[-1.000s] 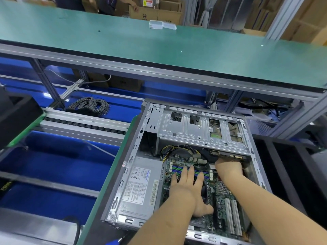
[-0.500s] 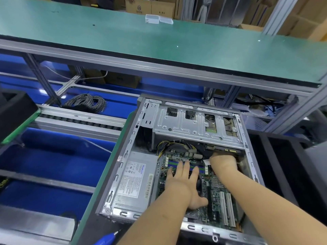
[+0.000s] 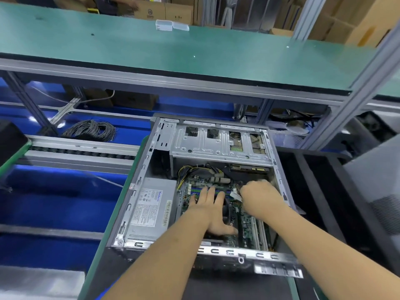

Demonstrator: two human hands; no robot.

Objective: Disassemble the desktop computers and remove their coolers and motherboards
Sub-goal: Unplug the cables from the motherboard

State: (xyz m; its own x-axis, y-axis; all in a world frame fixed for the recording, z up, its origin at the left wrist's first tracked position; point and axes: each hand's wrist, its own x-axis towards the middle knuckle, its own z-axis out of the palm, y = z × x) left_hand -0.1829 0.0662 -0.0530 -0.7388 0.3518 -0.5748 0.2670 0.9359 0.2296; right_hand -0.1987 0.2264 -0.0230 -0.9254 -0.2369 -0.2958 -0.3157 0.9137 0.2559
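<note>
Both hands (image 3: 233, 204) rest inside the case (image 3: 138, 204) — on the motherboard (image 3: 195, 186).

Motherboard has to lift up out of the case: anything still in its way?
Yes. The drive cage overhangs the far edge of the motherboard, and the yellow cables still run down to it there. The left hand lies flat on it; the right hand works at its far right corner.

A long green shelf (image 3: 194, 42) runs across the top on grey metal posts (image 3: 346, 100). Brown boxes (image 3: 164, 11) stand behind it. Below lie blue trays (image 3: 54, 204) and a grey wire coil (image 3: 91, 131).
</note>
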